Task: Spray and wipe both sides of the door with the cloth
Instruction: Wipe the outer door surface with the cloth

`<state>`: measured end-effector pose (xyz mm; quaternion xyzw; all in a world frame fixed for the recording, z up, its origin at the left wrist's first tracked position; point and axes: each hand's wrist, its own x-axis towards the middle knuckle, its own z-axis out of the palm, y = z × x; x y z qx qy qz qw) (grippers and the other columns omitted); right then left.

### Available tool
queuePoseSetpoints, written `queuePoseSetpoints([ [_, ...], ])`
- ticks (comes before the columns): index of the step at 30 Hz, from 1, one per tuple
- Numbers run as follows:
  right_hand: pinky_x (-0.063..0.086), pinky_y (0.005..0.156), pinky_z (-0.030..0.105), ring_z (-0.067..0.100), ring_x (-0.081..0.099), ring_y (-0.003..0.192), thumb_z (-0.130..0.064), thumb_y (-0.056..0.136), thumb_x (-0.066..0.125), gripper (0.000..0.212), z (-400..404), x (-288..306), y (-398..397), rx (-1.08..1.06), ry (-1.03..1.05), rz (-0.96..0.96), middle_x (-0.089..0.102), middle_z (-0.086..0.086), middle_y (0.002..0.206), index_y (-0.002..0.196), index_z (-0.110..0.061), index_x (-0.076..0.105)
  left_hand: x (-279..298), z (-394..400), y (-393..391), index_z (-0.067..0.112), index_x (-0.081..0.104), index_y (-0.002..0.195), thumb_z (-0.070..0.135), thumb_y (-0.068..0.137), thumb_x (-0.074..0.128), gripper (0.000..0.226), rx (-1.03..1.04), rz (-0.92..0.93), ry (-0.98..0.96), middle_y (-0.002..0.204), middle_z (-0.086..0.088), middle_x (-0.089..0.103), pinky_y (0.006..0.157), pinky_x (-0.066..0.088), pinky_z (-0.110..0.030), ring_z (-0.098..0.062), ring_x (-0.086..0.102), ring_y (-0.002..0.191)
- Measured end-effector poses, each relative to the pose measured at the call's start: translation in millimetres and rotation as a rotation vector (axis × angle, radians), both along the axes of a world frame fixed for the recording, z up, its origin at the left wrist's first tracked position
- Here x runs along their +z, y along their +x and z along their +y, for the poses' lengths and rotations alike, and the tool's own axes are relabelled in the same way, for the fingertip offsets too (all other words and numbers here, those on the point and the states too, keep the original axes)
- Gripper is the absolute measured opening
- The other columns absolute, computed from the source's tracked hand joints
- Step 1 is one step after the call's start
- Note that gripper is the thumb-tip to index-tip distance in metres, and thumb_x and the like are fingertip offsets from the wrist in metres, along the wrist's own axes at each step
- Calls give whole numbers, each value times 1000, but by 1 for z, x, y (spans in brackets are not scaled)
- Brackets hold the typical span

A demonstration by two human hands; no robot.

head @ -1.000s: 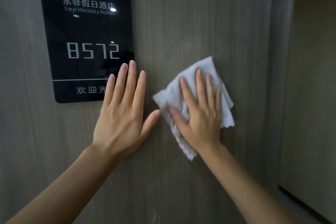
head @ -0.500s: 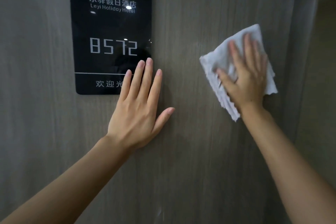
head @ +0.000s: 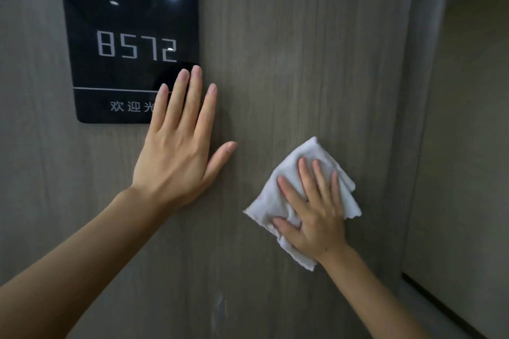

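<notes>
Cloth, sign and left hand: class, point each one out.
Cloth (head: pixel 278 195), head view, bare fold left of the fingers.
Sign (head: pixel 132 19), head view, black face above the number.
Left hand (head: pixel 176 157), head view, its back.

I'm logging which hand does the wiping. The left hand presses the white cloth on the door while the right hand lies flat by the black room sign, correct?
Not quite: the hands are swapped. In the head view the right hand presses the white cloth on the door, and the left hand lies flat by the black room sign.
</notes>
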<state>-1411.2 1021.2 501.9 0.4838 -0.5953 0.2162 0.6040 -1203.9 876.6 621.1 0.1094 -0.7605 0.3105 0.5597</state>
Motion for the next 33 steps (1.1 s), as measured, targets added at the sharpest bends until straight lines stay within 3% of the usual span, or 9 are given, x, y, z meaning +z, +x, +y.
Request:
queuePoseSetpoints([
  [3, 11, 119, 57, 23, 10, 152, -66, 96, 31, 64, 24, 17, -35, -12, 126, 156, 12, 1, 164, 151, -33, 30, 0, 1, 0, -5, 19, 149, 52, 101, 22, 75, 6, 1, -1, 156, -29, 13, 121, 2, -48, -40, 9, 147],
  [6, 14, 118, 60, 26, 12, 151, -65, 98, 30, 65, 32, 42, -54, 6, -66, -62, 24, 10, 160, 150, -26, 32, 0, 1, 1, -5, 19, 149, 52, 100, 22, 75, 14, -3, -1, 156, -29, 12, 121, 1, -48, -40, 8, 147],
  [11, 19, 116, 63, 37, 20, 147, -62, 101, 24, 68, 8, 45, -27, -22, -523, -511, 26, 19, 158, 151, -16, 34, 0, 2, 1, -4, 18, 150, 52, 100, 24, 74, 21, -12, 10, 156, -30, 12, 121, -1, -47, -41, 8, 147],
  [16, 15, 117, 63, 37, 16, 149, -60, 102, 23, 66, -19, -16, 23, -13, -441, -558, 22, 19, 159, 153, -20, 25, 1, 3, 3, -2, 17, 150, 48, 100, 28, 72, -31, -28, 29, 157, -29, 11, 120, -7, -44, -40, 6, 147],
  [21, 6, 120, 56, 30, 9, 151, -64, 98, 29, 65, -50, -103, 83, 24, -220, -439, 7, 4, 165, 156, -37, 18, -21, 5, 7, -4, 24, 148, 44, 100, 32, 68, -93, -111, -3, 155, -31, 16, 119, -4, -47, -41, 10, 146],
  [26, 8, 122, 49, 20, 18, 150, -65, 93, 40, 62, -65, -173, 113, 35, 19, -157, 14, -4, 164, 150, -44, 28, -75, -6, 23, -2, 29, 146, 42, 99, 36, 65, -95, -286, -99, 153, -28, 20, 119, 7, -52, -40, 17, 144],
  [29, 11, 122, 46, 16, 20, 149, -63, 93, 42, 52, -65, -183, 111, 39, 112, -25, 18, -6, 163, 142, -46, 40, -102, -16, 36, 3, 27, 148, 43, 97, 36, 65, -43, -385, -143, 155, -23, 17, 119, 8, -49, -37, 17, 145],
  [33, 11, 122, 45, 14, 18, 150, -67, 88, 48, 59, -57, -158, 97, 70, 129, 65, 24, -6, 159, 142, -44, 41, -111, -28, 44, 3, 29, 147, 43, 97, 36, 65, 8, -427, -153, 156, -20, 19, 119, 8, -47, -35, 19, 145],
])
